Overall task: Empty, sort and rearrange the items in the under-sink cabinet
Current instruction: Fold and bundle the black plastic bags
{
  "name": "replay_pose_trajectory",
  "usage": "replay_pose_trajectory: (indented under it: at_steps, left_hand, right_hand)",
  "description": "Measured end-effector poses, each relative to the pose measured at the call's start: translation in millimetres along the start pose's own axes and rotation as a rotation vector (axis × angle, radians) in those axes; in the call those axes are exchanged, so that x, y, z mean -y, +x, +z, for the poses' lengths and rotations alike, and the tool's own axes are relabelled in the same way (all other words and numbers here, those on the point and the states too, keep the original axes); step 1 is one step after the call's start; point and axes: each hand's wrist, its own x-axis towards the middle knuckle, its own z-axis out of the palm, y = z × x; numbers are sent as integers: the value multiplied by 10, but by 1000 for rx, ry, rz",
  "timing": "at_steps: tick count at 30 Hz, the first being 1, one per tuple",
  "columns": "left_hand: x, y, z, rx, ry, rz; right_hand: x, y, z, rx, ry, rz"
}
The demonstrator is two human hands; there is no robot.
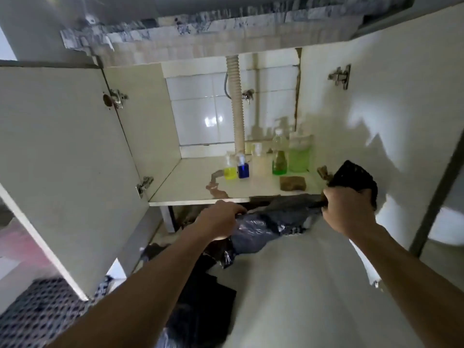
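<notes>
**Cabinet half sorted, bottles lined up, bag work in hand**

Nearest me, both forearms reach out over my pale shirt toward the open under-sink cabinet [200, 194]. My left hand [221, 217] rests on a crumpled dark blue-black plastic bag [261, 229] lying just below the shelf's front edge; the fingers curve over it, though I cannot tell whether they truly grip. My right hand [349, 209] is closed tight around the neck of a black perforated mesh item [356, 182], held up beside the right-hand door.

Judging by the shelf, sorting is well along. A small yellow-liquid bottle [229, 169], a small blue bottle [243, 168], a pale translucent bottle [259, 162], a green-bottomed pump bottle [279, 156] and a larger green-liquid container [298, 154] stand in a row at the right rear, near the corrugated beige drain hose [237, 116]. A brown sponge [293, 183] lies in front of them. The left of the shelf holds only a brown stain [216, 184].

What remains, I think: placing the mesh item, dealing with the bags, and perhaps wiping that stain.
</notes>
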Motion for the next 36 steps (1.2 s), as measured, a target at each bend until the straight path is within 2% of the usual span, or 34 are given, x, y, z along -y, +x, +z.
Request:
replay_pose_trajectory:
  at_steps: [3,6,10,13,18,21,26,29,32,34,36]
  left_hand:
    - [-12,-164,581,162,-75,15]
    - [-32,-392,1250,293,-83,2]
    - [-64,-664,1969,379,-117,-62]
    - [-121,-858,2355,480,-130,-82]
    - [-155,-1107,2860,680,-159,-133]
    - [-179,-1155,2939,742,-184,-115]
    - [-139,-1076,2700,801,-204,-63]
    - [-10,-829,2268,819,-24,31]
    - [212,-321,1452,635,145,78]
    - [399,-46,840,477,194,42]
    - [600,29,425,385,191,-9]
  right_hand:
    - [-6,-308,321,257,-163,-19]
    - [-25,-566,769,387,-227,-30]
    - [-119,-1006,1390,581,-213,-59]
    - [-196,-1345,1757,742,-185,-24]
    - [-332,-1666,1989,1111,-151,47]
    - [-364,-1697,1997,1215,-126,57]
    - [-188,-1577,1840,1280,-103,-7]
    - [113,-1349,1618,1198,-67,-83]
    - [549,-995,1410,1019,137,-107]
    - [885,-779,1311,925,331,-109]
    - [1237,-667,1198,873,458,-134]
